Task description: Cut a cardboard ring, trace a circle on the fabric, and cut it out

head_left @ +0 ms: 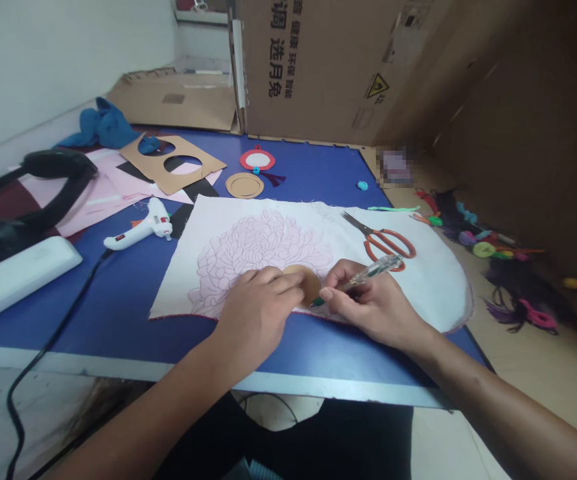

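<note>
White cloth lies on the blue table, with a pink-line flower drawing on it. My left hand rests on the cloth, its fingertips pressing against a round cardboard disc. My right hand grips a clear pen with a green tip, which sits at the disc's lower edge. Orange-handled scissors lie open on the cloth just beyond the pen.
A hot glue gun trails a black cable near a cardboard stencil with round holes. Beyond the cloth sit a cardboard ring and a red round ornament. Cardboard boxes stand behind the table.
</note>
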A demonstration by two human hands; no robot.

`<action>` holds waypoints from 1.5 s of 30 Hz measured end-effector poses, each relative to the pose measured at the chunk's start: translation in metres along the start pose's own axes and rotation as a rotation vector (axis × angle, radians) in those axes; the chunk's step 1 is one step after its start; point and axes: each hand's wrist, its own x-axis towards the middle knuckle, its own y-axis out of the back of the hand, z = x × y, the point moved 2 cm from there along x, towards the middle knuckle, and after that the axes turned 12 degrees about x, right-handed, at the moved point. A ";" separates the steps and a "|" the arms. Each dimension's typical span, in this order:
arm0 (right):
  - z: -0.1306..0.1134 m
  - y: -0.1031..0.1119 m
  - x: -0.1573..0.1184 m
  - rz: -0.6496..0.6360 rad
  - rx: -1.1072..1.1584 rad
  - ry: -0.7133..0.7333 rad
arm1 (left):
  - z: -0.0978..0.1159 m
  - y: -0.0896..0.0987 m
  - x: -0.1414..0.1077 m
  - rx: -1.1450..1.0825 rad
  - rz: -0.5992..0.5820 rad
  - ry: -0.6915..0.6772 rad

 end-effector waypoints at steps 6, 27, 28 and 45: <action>-0.002 -0.003 0.001 -0.011 -0.022 -0.003 | 0.000 0.000 0.001 -0.006 -0.010 0.000; 0.003 0.007 0.009 0.219 -0.088 0.196 | -0.002 -0.003 -0.001 0.025 0.006 -0.013; 0.004 0.007 0.009 0.218 -0.084 0.187 | -0.002 -0.003 -0.001 0.027 0.002 -0.016; -0.008 0.008 0.009 0.281 -0.048 0.208 | -0.025 0.023 0.018 -0.090 -0.140 -0.270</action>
